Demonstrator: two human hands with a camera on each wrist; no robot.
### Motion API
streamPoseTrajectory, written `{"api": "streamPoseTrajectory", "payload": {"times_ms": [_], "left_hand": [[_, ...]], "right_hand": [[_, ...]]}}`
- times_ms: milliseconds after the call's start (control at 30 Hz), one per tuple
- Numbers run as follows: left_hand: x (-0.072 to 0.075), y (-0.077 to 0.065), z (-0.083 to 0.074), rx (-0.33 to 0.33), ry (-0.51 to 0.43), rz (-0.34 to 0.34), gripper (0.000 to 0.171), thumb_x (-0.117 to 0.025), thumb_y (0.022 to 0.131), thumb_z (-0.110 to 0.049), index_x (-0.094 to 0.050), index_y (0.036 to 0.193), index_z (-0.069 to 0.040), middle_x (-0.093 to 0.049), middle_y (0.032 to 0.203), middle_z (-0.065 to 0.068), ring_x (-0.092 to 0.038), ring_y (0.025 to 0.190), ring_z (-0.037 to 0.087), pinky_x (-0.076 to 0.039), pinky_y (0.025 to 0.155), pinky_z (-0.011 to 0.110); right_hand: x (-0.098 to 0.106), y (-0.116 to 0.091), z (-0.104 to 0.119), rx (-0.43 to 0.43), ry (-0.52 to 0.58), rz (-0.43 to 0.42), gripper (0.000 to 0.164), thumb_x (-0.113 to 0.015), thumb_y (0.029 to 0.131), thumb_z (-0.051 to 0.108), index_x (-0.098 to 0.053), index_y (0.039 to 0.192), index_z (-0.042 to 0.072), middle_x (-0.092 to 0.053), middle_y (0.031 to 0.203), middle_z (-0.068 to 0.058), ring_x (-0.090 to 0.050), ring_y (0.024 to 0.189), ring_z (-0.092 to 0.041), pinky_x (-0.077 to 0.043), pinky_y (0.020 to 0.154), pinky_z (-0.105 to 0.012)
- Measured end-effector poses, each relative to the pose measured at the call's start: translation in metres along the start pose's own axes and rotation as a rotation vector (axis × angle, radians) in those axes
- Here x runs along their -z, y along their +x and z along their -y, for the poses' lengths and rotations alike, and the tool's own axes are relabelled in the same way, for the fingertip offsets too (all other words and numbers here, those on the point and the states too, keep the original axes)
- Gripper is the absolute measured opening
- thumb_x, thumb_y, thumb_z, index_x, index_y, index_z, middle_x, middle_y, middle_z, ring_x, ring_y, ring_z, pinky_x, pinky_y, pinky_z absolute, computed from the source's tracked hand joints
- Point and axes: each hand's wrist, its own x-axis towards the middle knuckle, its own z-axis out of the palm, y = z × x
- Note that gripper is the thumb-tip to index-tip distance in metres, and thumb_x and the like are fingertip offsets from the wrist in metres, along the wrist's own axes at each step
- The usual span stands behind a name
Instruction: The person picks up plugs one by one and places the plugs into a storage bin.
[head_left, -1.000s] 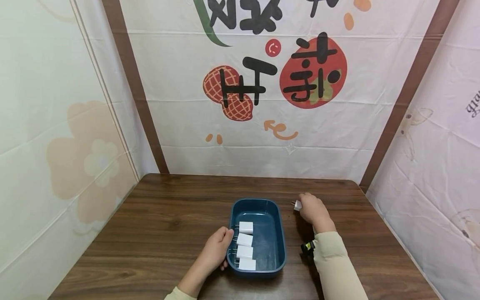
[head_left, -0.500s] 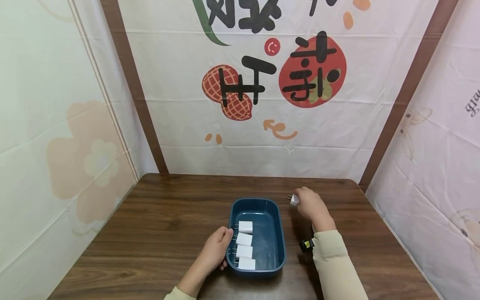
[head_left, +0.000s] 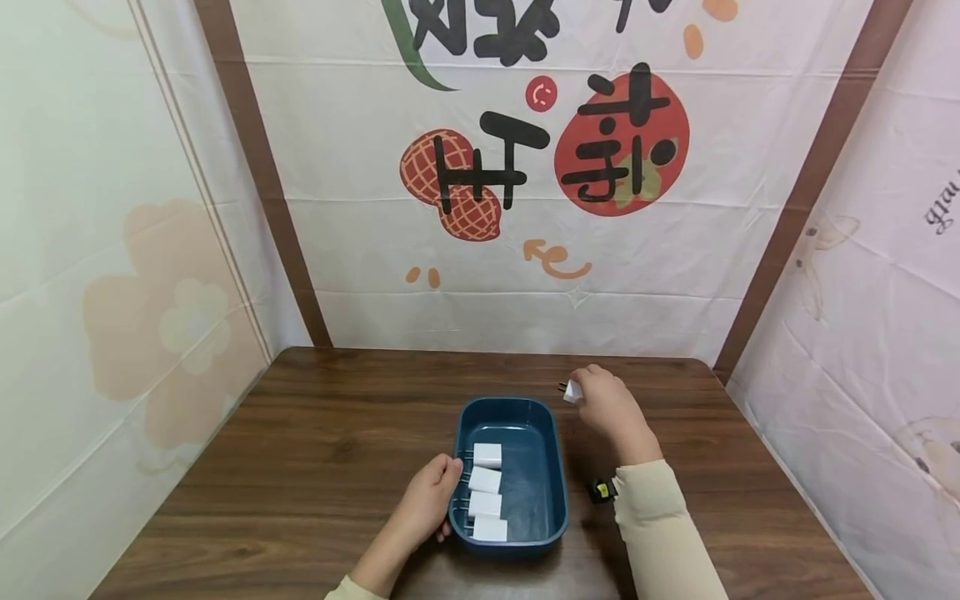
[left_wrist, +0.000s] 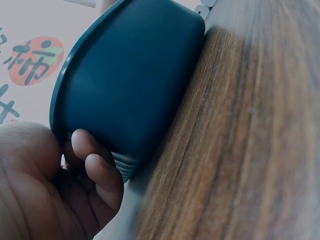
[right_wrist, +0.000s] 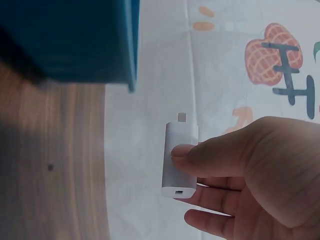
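Thumb and fingers of the person's right hand (head_left: 611, 408) pinch a small white block-shaped plug charger (right_wrist: 178, 180), the thumb pressed on one broad face. The charger looks lifted off the table, its metal prongs (head_left: 562, 387) pointing left and its socket end turned away from them. It lies just outside the far right corner of a deep, dark teal, round-cornered rectangular tray (head_left: 534, 492), apart from the rim. The relation that counts is this one: the tray's inside is to the left of the charger and nearer the person, with that corner's raised edge between. The prongs' axis runs roughly across the tray's long axis, which stretches away from the person. The right hand is the nearer one to this corner; the left hand (head_left: 429, 493) grips the opposite long side, thumb at the rim and fingers curled against the outer wall.

Within the tray, four similar white chargers (head_left: 485, 481) form a column along the left wall, prongs toward it. Bare tray floor shows to their right and beyond the farthest one. Around everything spreads a dark brown wood-grain table (head_left: 322, 433).
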Motion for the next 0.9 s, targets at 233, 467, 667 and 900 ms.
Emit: {"api": "streamPoseTrajectory", "payload": {"times_ms": [233,467,667,900], "left_hand": [[0.001,-0.001,0.0,0.0,-0.006,0.005,0.038,-0.042,0.112,-0.035,-0.054,0.101,-0.001,-0.052,0.055,0.004,-0.052,0.036,0.015,-0.048,0.033,0.034],[0.001,0.0,0.0,0.003,-0.009,0.003,0.037,-0.042,0.112,-0.034,-0.055,0.102,-0.001,-0.052,0.055,0.005,-0.052,0.036,0.015,-0.048,0.033,0.034],[0.002,-0.001,0.001,0.0,-0.016,0.002,0.038,-0.042,0.111,-0.035,-0.055,0.101,-0.001,-0.053,0.055,0.004,-0.052,0.036,0.015,-0.048,0.033,0.034],[0.002,-0.002,0.001,-0.006,-0.014,0.001,0.038,-0.043,0.111,-0.036,-0.055,0.101,-0.001,-0.052,0.055,0.005,-0.052,0.036,0.015,-0.048,0.033,0.033]], "right_hand": [[0.008,0.007,0.018,0.007,0.0,0.018,0.04,-0.071,0.089,-0.004,-0.065,0.128,0.002,-0.066,0.121,-0.014,-0.066,0.107,-0.031,-0.057,0.093,-0.048],[0.012,0.016,0.034,0.039,-0.018,0.03,0.043,-0.072,0.089,-0.002,-0.064,0.13,0.003,-0.065,0.125,-0.015,-0.065,0.109,-0.031,-0.057,0.093,-0.048],[0.011,0.02,0.051,0.042,0.007,0.031,0.042,-0.072,0.089,0.0,-0.065,0.13,0.004,-0.065,0.127,-0.012,-0.064,0.109,-0.029,-0.056,0.095,-0.045],[0.005,0.025,0.066,0.037,0.001,0.053,0.044,-0.072,0.09,0.001,-0.064,0.132,0.007,-0.064,0.13,-0.011,-0.064,0.112,-0.028,-0.056,0.097,-0.045]]}}
